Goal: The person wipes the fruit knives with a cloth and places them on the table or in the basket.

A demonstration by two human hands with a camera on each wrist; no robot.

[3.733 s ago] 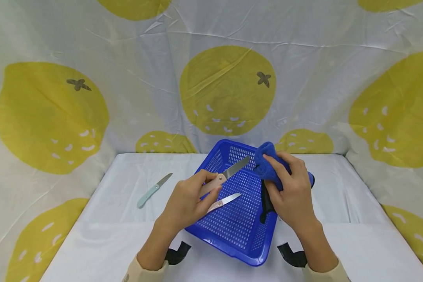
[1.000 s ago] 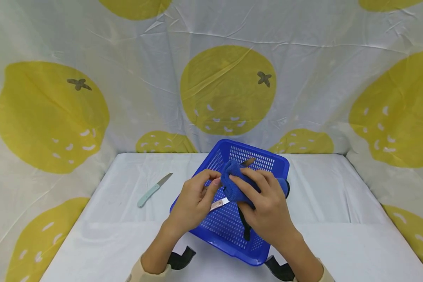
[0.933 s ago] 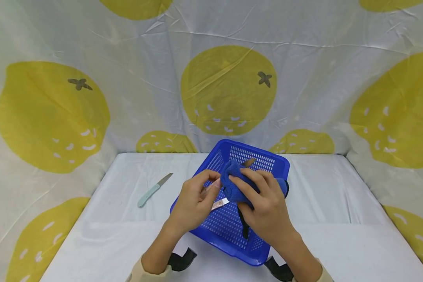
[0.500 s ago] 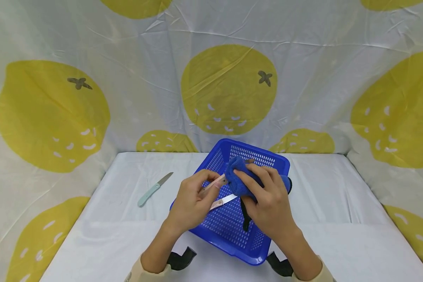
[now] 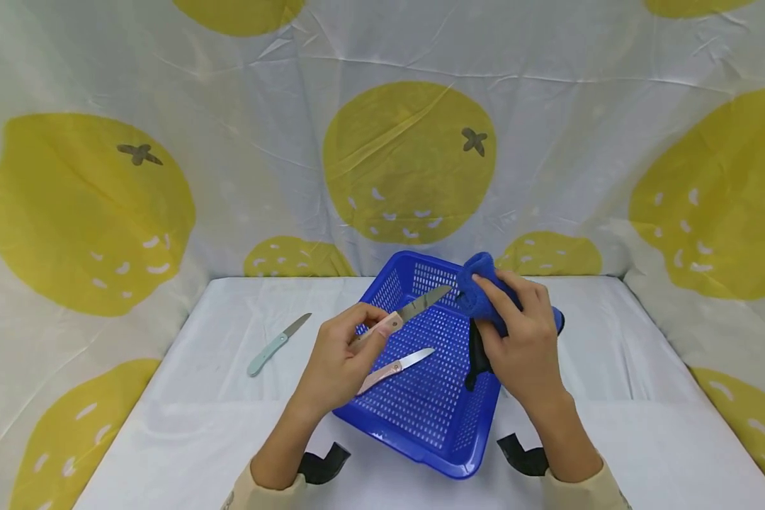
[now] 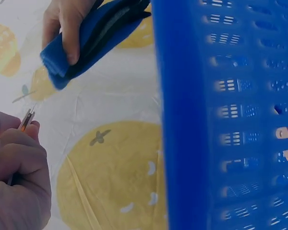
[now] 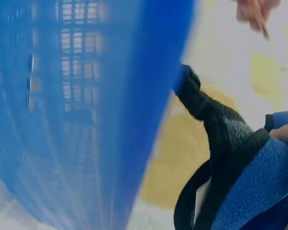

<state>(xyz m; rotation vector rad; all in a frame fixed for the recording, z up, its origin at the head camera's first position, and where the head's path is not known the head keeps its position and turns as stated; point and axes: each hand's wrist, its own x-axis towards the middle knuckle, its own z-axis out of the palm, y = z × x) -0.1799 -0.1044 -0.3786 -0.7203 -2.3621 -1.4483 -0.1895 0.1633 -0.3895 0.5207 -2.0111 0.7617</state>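
Note:
My left hand (image 5: 338, 358) pinches the pale pink handle of a folding knife (image 5: 390, 323), its blade out and angled up to the right over the basket. My right hand (image 5: 524, 340) grips a bunched blue towel (image 5: 478, 294) with black edging just beyond the blade tip; towel and blade stand a little apart. Below them, a second pink-handled knife (image 5: 395, 368) lies in the blue plastic basket (image 5: 421, 464) with its blade out. The left wrist view shows the towel (image 6: 86, 45) under the right thumb, and the held knife (image 6: 27, 119) nearly edge-on.
A light teal-handled knife (image 5: 269, 354) lies with its blade out on the white-covered table (image 5: 191, 382), left of the basket. Behind the table hangs a white cloth (image 5: 242, 170) printed with yellow lemons.
My right hand has drawn the towel off the blade, up and to the right, so the blade shows again. The left hand keeps its hold on the knife, shifted slightly.

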